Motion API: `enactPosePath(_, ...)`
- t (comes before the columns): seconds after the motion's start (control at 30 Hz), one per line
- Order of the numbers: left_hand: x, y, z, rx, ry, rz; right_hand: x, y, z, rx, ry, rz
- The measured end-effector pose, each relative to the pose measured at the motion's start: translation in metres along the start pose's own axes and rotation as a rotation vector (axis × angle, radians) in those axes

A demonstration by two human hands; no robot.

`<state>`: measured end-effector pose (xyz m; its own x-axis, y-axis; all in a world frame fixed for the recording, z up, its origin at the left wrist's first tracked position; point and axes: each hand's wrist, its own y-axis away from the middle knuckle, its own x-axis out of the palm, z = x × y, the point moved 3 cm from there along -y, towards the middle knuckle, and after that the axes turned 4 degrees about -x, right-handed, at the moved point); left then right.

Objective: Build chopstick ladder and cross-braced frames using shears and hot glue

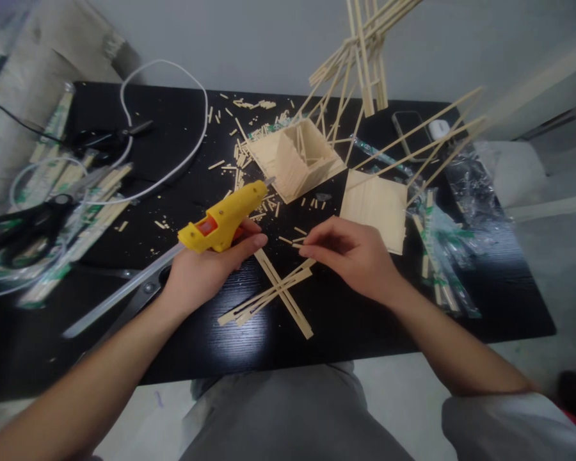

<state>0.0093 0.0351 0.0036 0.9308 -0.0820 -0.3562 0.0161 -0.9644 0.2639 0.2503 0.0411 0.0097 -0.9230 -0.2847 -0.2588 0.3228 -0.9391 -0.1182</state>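
Observation:
My left hand (206, 269) is wrapped round the handle of a yellow hot glue gun (235, 208), whose nozzle points up and to the right. A long clear glue stick (125, 291) juts from its back end. With thumb and fingertips together, my right hand (355, 253) pinches a short piece of wooden stick (296, 244). Below and between both hands, several flat wooden sticks lie crossed in an X (281, 289) on the black table (345, 320). The glue gun's trigger is mostly hidden by my fingers.
A wooden box on a square base (295, 166) stands behind, with a tall stick frame (360, 57) rising there. A wooden panel with sticks (374, 208) sits to the right. Black scissors (29, 224), wrapped sticks (77, 256) and a white cable (206, 109) lie left; a phone (408, 131) lies back right.

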Motion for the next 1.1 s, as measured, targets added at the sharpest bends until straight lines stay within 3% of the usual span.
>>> enactPosePath(0.13,0.008,0.005,0.0,0.02,0.139,0.137,0.015,-0.003,0.012,-0.035,-0.012,0.034)
enactPosePath(0.33,0.012,0.009,-0.006,0.047,0.202,0.213,0.029,-0.003,0.012,-0.02,-0.106,-0.013)
enactPosePath(0.47,0.009,0.008,-0.007,0.061,0.167,0.151,0.016,-0.002,0.015,0.024,0.027,0.07)
enactPosePath(0.6,0.001,0.005,-0.007,0.071,0.146,0.006,-0.003,0.003,0.016,0.046,0.337,0.343)
enactPosePath(0.8,-0.001,0.003,-0.008,0.083,0.201,-0.027,0.0,0.01,0.008,0.075,0.311,0.493)
enactPosePath(0.9,-0.001,0.002,-0.006,0.07,0.231,-0.015,0.002,0.007,0.006,0.132,0.182,0.464)
enactPosePath(1.1,-0.002,0.002,-0.008,0.07,0.291,-0.029,-0.006,-0.007,0.01,0.243,-0.176,0.252)
